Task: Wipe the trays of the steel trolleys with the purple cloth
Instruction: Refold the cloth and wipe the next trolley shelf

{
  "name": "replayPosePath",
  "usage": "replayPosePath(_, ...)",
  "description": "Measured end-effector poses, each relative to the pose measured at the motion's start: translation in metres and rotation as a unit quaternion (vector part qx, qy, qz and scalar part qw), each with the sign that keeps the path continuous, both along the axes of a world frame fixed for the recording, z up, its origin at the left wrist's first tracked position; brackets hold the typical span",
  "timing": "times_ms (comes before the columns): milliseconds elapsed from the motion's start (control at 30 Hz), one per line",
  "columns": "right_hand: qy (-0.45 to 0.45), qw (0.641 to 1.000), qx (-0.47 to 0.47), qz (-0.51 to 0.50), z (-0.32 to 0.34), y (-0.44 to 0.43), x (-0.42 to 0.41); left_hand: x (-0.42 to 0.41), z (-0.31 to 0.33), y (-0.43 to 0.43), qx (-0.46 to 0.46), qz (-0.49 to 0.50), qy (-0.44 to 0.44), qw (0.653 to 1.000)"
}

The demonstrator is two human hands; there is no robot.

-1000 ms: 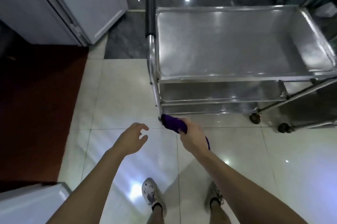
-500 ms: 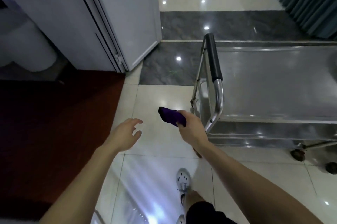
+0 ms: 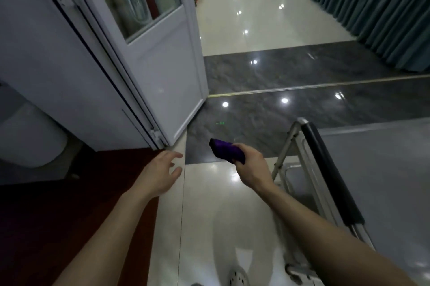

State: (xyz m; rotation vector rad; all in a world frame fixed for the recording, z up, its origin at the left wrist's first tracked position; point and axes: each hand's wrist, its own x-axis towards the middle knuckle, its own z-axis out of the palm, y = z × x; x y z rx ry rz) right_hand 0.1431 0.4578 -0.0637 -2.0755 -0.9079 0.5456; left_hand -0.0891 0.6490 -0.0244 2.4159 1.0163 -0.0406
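Observation:
My right hand (image 3: 252, 164) grips a folded purple cloth (image 3: 225, 151), held in the air over the floor to the left of the steel trolley. The trolley's top tray (image 3: 381, 178) fills the lower right, with its black-padded push handle (image 3: 330, 174) along the left side; my right forearm crosses in front of the handle's lower end. A lower shelf (image 3: 296, 181) shows below the handle. My left hand (image 3: 160, 175) hovers with fingers spread and nothing in it, over the edge of the dark red carpet.
A white door (image 3: 162, 57) with a glass panel stands open at upper left. Dark red carpet (image 3: 58, 216) covers the floor at lower left. Glossy tiles and a dark stone strip (image 3: 279, 109) lie ahead. Teal curtains (image 3: 372, 11) hang at upper right. My shoe (image 3: 237, 280) shows at the bottom.
The view has swung left and up, so the trolley has slid to the lower right. My right hand with the cloth has risen and come clear of the trolley's lower frame.

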Motion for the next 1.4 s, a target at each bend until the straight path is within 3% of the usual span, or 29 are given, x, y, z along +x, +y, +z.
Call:
replayPosePath(300, -0.068, 0.991, 0.027, -0.109, 0.016, 0.133, 0.129, 0.173, 0.000, 0.192, 0.018, -0.144, -0.013, 0.989)
replayPosePath(500, -0.073, 0.969, 0.023, -0.234, 0.026, 0.160, 0.190, 0.311, 0.012, 0.269, 0.019, -0.293, 0.003, 0.956)
replayPosePath(767, -0.070, 0.920, 0.025, -0.384, 0.012, 0.184, 0.305, 0.500, 0.026, 0.316, 0.035, -0.413, -0.007, 0.910)
replayPosePath(1100, -0.079, 0.889, 0.024, -0.451, 0.009, 0.232, 0.474, 0.725, 0.045, 0.339, 0.052, -0.480, -0.012, 0.876)
replayPosePath(1233, -0.086, 0.862, 0.006, -0.499, 0.003, 0.219, 0.504, 0.814, 0.040, 0.313, 0.047, -0.557, 0.008, 0.829)
replayPosePath(1400, -0.076, 0.794, -0.033, -0.602, -0.008, 0.196, 0.528, 0.911, 0.029, 0.257, 0.038, -0.663, 0.011, 0.747)
